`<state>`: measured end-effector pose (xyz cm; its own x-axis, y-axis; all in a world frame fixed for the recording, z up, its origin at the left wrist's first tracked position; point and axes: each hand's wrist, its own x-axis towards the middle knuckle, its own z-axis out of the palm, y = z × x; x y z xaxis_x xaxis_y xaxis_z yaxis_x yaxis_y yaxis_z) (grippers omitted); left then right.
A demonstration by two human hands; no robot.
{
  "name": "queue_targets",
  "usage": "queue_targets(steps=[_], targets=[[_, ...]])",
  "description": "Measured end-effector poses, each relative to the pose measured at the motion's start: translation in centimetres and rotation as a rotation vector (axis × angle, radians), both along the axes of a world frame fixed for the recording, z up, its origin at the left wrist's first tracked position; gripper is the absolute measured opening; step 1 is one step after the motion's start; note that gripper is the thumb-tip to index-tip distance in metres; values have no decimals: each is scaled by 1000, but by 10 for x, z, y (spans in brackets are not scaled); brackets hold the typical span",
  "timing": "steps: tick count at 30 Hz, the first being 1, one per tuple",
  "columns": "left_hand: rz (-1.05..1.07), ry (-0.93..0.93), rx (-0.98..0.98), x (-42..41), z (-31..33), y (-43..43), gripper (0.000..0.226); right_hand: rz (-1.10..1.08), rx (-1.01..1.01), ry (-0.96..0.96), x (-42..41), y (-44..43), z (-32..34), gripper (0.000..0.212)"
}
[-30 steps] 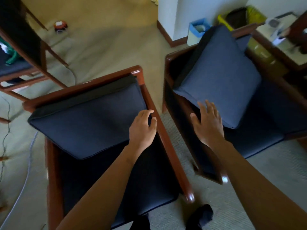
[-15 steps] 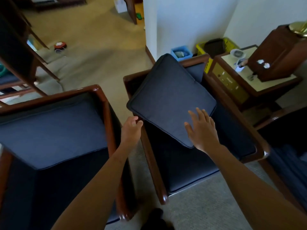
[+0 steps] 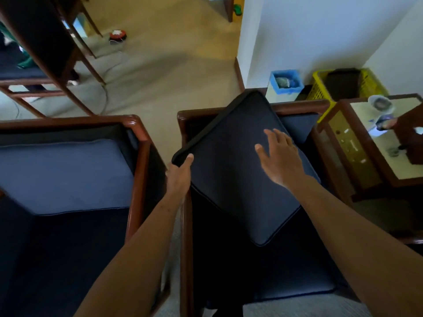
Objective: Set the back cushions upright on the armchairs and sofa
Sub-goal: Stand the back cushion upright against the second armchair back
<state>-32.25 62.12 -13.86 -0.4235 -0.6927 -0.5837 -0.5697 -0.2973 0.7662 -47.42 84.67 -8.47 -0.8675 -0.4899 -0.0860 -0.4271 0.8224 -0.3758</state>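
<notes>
The back cushion (image 3: pixel 240 175) lies skewed in the right armchair (image 3: pixel 185 225), turned like a diamond and not upright. Its top corner pokes over the back rail, its left corner sits over the left arm rail, and its lowest corner hangs above the seat cushion (image 3: pixel 286 277).

My left hand (image 3: pixel 178 177) grips that left corner, thumb on the top face and fingers curled underneath, out of sight. My right hand (image 3: pixel 281 161) rests flat on the cushion's face, fingers straight and spread, gripping nothing.

A slice of the chair's inner back shows to the right of the top corner, between the cushion's edge and the rail.

Only a narrow strip of carpet (image 3: pixel 164 133) separates this chair from the left armchair (image 3: pixel 139 156), and my left forearm crosses that gap. The second cushion (image 3: pixel 64 175) there leans back inside its frame, its edges square to the rails.

On the right, a side table (image 3: pixel 338 147) stands just beside the chair. Behind the back rail a blue bin (image 3: pixel 286 82) and a yellow basket (image 3: pixel 318 88) stand close against the white wall (image 3: pixel 309 30).

The widest free floor is beyond the left armchair. It runs up to a small red and white object (image 3: pixel 117 35) and another chair (image 3: pixel 45 46) at the far left.
</notes>
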Motion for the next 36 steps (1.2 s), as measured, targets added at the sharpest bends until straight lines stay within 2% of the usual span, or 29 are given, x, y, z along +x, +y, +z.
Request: queue_targets(steps=[3, 6, 9, 11, 13, 16, 20, 23, 26, 31, 33, 36], targets=[[156, -16, 43, -24, -10, -12, 99, -63, -145, -45, -45, -24, -3, 67], [296, 90, 124, -38, -31, -27, 90, -190, -316, -90, -87, -45, -9, 65], [481, 133, 248, -37, -80, -46, 103, -336, -554, -309, -132, -57, -21, 59], [531, 166, 338, -39, -74, -44, 80, -389, -683, -470, -154, -62, -34, 55], [530, 201, 367, -43, -66, -39, 46, -368, -648, -532, -169, -62, -47, 60], [555, 241, 399, -48, -71, -37, 33, -361, -540, -514, -181, -53, -66, 68], [622, 257, 391, -47, -67, -23, 44, -364, -599, -503, -173, -37, -73, 72], [665, 280, 307, -41, -55, -5, 55, -259, -583, -410, -162, -17, -64, 72], [613, 363, 209, -37, -35, 14, 72, -231, -599, -341, -149, 10, -53, 82], [427, 490, 30, -42, 14, 48, 33, -398, -782, -219, -123, 55, -27, 86], [337, 516, -23, -42, 30, 61, 32, -461, -818, -173, -110, 77, -20, 80], [177, 526, -83, -31, 38, 76, 41, -473, -837, -132, -83, 113, -23, 83]])
